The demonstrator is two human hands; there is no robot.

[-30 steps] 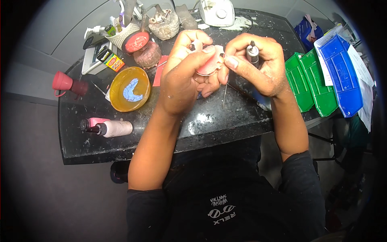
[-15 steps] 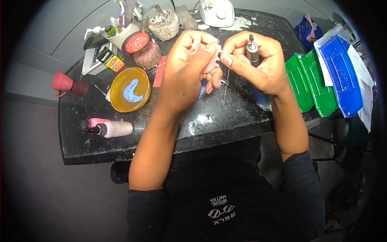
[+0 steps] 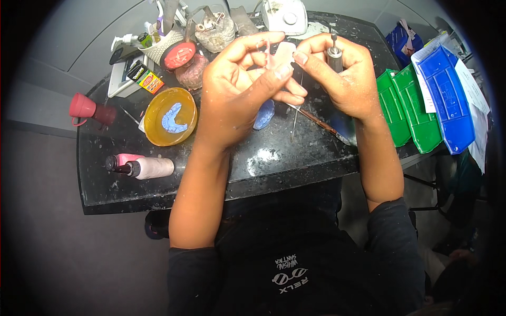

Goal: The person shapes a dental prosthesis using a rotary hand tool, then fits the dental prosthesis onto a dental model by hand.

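Note:
Between the thumb and fingers of my left hand [image 3: 229, 100] is a pink denture plate [image 3: 285, 52], raised above the table. My right hand [image 3: 350, 84] is closed around a metal rotary handpiece [image 3: 334, 59], its bur pointing up, away from the plate. The right thumb and fingertip meet at the plate's right edge. Below the left hand lies a blue dental model [image 3: 264, 115], partly covered by it. Right of that model, a brown-handled hand tool [image 3: 320, 122] rests on the tabletop beside a thin metal instrument [image 3: 294, 126].
On the black table [image 3: 211, 192], a yellow bowl [image 3: 153, 138] holds a blue dental model [image 3: 173, 119]. Two bottles [image 3: 155, 168] lie at front left, near a pink cup [image 3: 83, 107]. Jars and a white machine [image 3: 284, 18] line the back; green trays [image 3: 416, 110] and a blue tray [image 3: 448, 97] stand right.
My left hand has turned the denture plate so its broad face shows, with the fingers spread more. More of the blue model beneath shows. My right hand has shifted slightly right with the handpiece.

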